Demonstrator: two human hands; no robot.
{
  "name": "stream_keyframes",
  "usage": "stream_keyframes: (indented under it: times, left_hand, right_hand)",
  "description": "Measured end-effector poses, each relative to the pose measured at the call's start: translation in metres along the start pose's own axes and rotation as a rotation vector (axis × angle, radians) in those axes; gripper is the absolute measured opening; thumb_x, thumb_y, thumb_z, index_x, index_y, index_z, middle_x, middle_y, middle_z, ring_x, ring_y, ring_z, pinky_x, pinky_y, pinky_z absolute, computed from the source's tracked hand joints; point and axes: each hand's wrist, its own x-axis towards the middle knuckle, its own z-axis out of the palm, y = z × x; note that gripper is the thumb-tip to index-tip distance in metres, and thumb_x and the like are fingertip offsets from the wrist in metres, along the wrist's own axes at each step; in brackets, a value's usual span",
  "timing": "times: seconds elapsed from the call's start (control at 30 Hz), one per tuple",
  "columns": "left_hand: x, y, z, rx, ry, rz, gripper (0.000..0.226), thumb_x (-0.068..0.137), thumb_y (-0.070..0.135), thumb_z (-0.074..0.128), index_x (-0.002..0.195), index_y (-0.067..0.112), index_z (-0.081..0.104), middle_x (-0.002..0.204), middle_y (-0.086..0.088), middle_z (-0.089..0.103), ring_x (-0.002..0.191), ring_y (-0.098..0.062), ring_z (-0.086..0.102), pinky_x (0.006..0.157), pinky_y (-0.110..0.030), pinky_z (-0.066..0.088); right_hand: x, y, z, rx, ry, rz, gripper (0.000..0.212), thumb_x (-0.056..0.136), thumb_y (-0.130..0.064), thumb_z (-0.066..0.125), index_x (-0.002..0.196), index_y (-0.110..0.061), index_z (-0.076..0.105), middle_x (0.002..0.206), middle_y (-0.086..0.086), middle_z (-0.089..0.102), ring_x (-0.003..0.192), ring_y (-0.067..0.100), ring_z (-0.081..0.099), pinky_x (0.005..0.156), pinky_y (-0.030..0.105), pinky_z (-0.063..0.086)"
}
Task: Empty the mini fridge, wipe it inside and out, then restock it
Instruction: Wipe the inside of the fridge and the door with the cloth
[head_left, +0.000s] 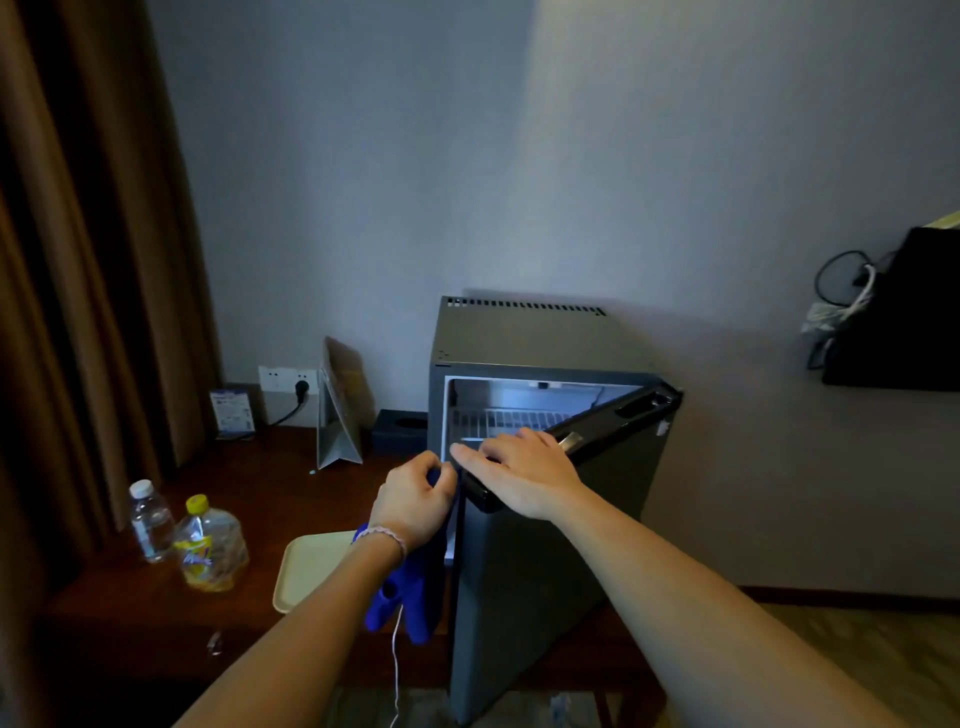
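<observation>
A dark grey mini fridge (524, 338) stands on a wooden table, its door (524, 597) swung open toward me. The lit inside shows a wire shelf (506, 420) with nothing on it. My right hand (519, 470) rests flat on the door's top edge, fingers straight. My left hand (415, 501) grips a blue cloth (402, 597) at the door's front corner; the cloth hangs down below my wrist. A clear water bottle (150, 522) and a yellow-capped drink bottle (210, 545) stand on the table to the left.
A cream tray (306, 569) lies left of the fridge door. Against the wall stand a folded card stand (340, 402), a small sign (232, 413), a dark box (400, 434) and a socket with a plug (301, 387). Brown curtains hang left; a black bag (904, 317) sits right.
</observation>
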Motion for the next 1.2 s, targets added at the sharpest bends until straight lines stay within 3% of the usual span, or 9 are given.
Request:
stream_keyframes:
  times: [0.2,0.3,0.37,0.43,0.6,0.8,0.93,1.07,1.2]
  left_hand:
    - [-0.019,0.028,0.019,-0.004,-0.043,0.04,0.028,0.091,0.044,0.051,0.077,0.021,0.059,0.073,0.0,0.065,0.072,-0.021,0.063,0.075,-0.042,0.055]
    - [-0.028,0.041,0.03,0.033,-0.013,0.049,0.027,0.094,0.038,0.053,0.074,0.02,0.058,0.071,0.0,0.064,0.07,-0.02,0.062,0.073,-0.04,0.054]
    - [-0.036,0.049,0.038,0.045,-0.004,0.052,0.028,0.095,0.038,0.053,0.074,0.019,0.057,0.07,-0.001,0.064,0.07,-0.02,0.062,0.072,-0.039,0.053]
    - [-0.044,0.057,0.047,0.059,0.003,0.05,0.029,0.095,0.038,0.052,0.074,0.019,0.056,0.07,-0.001,0.063,0.069,-0.021,0.061,0.071,-0.038,0.052]
    - [-0.062,0.085,0.072,0.102,0.02,0.041,0.03,0.095,0.04,0.052,0.076,0.017,0.057,0.071,-0.002,0.062,0.069,-0.02,0.061,0.07,-0.037,0.051]
    - [-0.084,0.12,0.119,0.139,0.06,0.069,0.034,0.094,0.039,0.05,0.071,0.014,0.052,0.064,-0.005,0.058,0.064,-0.024,0.058,0.065,-0.04,0.05]
    - [-0.097,0.138,0.152,0.167,0.066,0.076,0.035,0.096,0.037,0.049,0.072,0.01,0.051,0.065,-0.007,0.057,0.063,-0.026,0.057,0.06,-0.038,0.045]
    - [-0.103,0.152,0.179,0.179,0.067,0.073,0.035,0.095,0.037,0.052,0.069,0.015,0.05,0.063,-0.004,0.057,0.062,-0.023,0.056,0.057,-0.033,0.04]
    - [-0.109,0.158,0.2,0.216,0.061,0.083,0.034,0.095,0.034,0.054,0.069,0.013,0.049,0.062,-0.003,0.055,0.059,-0.02,0.052,0.052,-0.03,0.034]
  right_hand:
    - [-0.045,0.02,-0.014,-0.08,-0.132,0.038,0.058,0.097,-0.068,0.03,0.062,-0.027,0.052,0.076,-0.003,0.051,0.098,0.022,0.048,0.103,0.044,0.035]
    - [-0.064,0.034,-0.015,-0.051,-0.157,0.017,0.056,0.094,-0.064,0.036,0.1,-0.021,0.071,0.125,0.001,0.06,0.137,0.028,0.035,0.117,0.045,0.021]
    - [-0.08,0.04,-0.021,-0.015,-0.177,0.013,0.055,0.097,-0.06,0.039,0.13,-0.023,0.062,0.157,-0.001,0.038,0.153,0.025,0.007,0.121,0.045,0.007]
    - [-0.094,0.048,-0.027,-0.003,-0.192,0.003,0.056,0.098,-0.056,0.041,0.143,-0.024,0.052,0.165,-0.002,0.024,0.155,0.024,-0.003,0.121,0.045,0.003]
    - [-0.133,0.078,-0.044,-0.037,-0.26,0.01,0.067,0.098,-0.05,0.042,0.156,-0.017,0.033,0.169,-0.002,0.006,0.154,0.02,-0.016,0.122,0.046,0.001]
    - [-0.183,0.132,-0.072,-0.189,-0.348,0.1,0.063,0.102,-0.038,0.034,0.15,0.004,0.033,0.168,0.007,-0.014,0.152,0.02,-0.022,0.124,0.046,0.007]
    - [-0.213,0.179,-0.075,-0.279,-0.251,0.188,0.073,0.104,-0.043,0.034,0.161,-0.01,0.001,0.163,0.005,-0.029,0.152,0.022,-0.021,0.121,0.047,0.025]
    - [-0.226,0.219,-0.082,-0.342,-0.178,0.241,0.075,0.107,-0.04,0.028,0.157,-0.009,-0.017,0.165,0.009,-0.024,0.155,0.024,-0.011,0.122,0.042,0.023]
    - [-0.223,0.251,-0.076,-0.433,-0.066,0.311,0.081,0.104,-0.049,0.028,0.158,-0.002,-0.01,0.167,0.017,-0.012,0.155,0.034,-0.003,0.124,0.049,0.014]
